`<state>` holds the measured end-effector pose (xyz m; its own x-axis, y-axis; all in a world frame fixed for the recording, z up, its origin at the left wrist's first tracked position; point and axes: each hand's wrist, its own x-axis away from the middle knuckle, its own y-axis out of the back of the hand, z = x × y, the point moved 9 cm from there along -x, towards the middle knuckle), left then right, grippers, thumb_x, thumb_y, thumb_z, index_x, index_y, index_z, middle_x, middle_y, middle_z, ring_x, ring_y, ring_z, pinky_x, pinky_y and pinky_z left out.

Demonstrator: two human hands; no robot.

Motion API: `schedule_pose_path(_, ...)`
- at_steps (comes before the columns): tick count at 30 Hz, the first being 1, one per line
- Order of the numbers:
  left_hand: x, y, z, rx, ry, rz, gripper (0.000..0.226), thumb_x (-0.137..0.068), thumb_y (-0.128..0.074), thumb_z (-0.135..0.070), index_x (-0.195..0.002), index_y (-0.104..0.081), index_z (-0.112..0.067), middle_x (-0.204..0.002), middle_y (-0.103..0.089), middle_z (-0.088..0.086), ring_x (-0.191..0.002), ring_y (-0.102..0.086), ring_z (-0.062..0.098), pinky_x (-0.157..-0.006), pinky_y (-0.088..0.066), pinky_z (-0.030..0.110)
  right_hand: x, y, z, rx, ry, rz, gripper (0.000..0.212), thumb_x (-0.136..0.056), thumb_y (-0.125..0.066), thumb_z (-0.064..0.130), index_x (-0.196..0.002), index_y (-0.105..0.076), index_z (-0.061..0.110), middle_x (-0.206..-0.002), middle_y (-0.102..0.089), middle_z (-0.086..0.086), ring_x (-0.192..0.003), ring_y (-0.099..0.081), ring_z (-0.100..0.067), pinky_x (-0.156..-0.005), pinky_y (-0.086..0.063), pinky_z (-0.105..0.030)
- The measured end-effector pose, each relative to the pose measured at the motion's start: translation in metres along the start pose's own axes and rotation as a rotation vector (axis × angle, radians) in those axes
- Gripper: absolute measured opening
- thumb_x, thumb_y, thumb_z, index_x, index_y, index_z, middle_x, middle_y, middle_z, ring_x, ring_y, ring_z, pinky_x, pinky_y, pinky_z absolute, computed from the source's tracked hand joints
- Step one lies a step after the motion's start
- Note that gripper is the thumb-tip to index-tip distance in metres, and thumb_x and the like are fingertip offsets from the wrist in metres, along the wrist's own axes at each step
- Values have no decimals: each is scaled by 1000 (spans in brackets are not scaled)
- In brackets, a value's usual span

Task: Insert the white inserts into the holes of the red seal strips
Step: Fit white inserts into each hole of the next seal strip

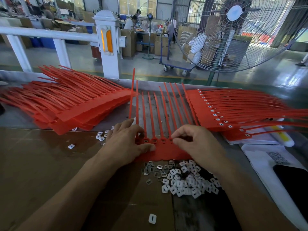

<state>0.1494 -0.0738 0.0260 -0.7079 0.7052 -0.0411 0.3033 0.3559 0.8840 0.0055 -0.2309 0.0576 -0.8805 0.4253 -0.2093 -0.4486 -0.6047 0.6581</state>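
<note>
A red seal strip sheet (164,151) lies flat in front of me, its long tails pointing away and a row of square holes along its head. My left hand (126,144) presses on the sheet's left end, thumb flat on the red plastic. At the holes on the right side, my right hand (196,144) has its fingers curled and fingertips pinched together; whether an insert is between them is hidden. A heap of white inserts (185,182) lies just below the sheet, with several small metal clips (155,169) to its left.
A stack of red strips (66,104) lies at the left, and another stack with white inserts fitted (233,114) at the right. Loose inserts (152,218) dot the brown cardboard (41,164). White paper and a dark phone (293,182) sit far right. A large fan (233,30) stands beyond the bench.
</note>
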Motion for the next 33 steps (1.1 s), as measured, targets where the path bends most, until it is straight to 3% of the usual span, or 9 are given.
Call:
schedule_pose_path(4,-1,-1,1,3,2,9,74,-71,-65,-79,-135,-51,-44,-165,-17,-6,-151,-11,20,-121,-12,50,-6,13,-26,-19,-115,-98,17,-95,-73,23,-88,-76,39,-91,-72,25,-91,-61,17,-76,-39,-8)
schedule_pose_path(8,0,-2,2,4,3,9,75,-70,-64,-80,-134,-52,-44,-166,-17,-6,-151,-11,21,-120,-12,51,-8,9,-34,7,-150,-88,20,-98,-70,19,-96,-78,37,-105,-73,20,-102,-62,8,-92,-44,-17)
schedule_pose_path(13,0,-2,2,8,5,16,74,-70,-64,-80,-133,-52,-44,-166,-16,-6,-152,-11,22,-121,-12,51,-12,5,-34,39,-146,-79,19,-99,-68,17,-102,-79,33,-105,-73,17,-95,-60,13,-80,-38,-5)
schedule_pose_path(17,1,-1,1,12,2,10,72,-71,-66,-78,-133,-52,-44,-166,-17,-5,-151,-11,22,-121,-12,50,-16,-1,-32,93,-131,-34,21,-99,-66,15,-104,-80,30,-103,-69,17,-92,-58,8,-78,-37,-5)
schedule_pose_path(24,2,1,-1,24,-7,3,69,-72,-67,-76,-131,-54,-42,-165,-19,-6,-151,-13,21,-121,-13,48,-15,4,-34,104,-133,-79,22,-98,-67,14,-101,-80,32,-94,-67,24,-84,-56,21,-68,-39,3)
schedule_pose_path(27,1,0,-1,23,-3,9,69,-72,-66,-77,-131,-54,-43,-165,-18,-6,-151,-12,20,-121,-12,49,-14,5,-35,89,-142,-84,22,-98,-67,13,-101,-80,31,-98,-70,20,-86,-57,19,-68,-38,4)
schedule_pose_path(33,2,0,-2,20,-3,11,68,-72,-67,-76,-131,-54,-43,-165,-19,-6,-151,-13,21,-121,-13,50,-14,7,-35,86,-150,-116,19,-99,-66,15,-100,-77,30,-95,-66,23,-85,-56,17,-66,-40,0)
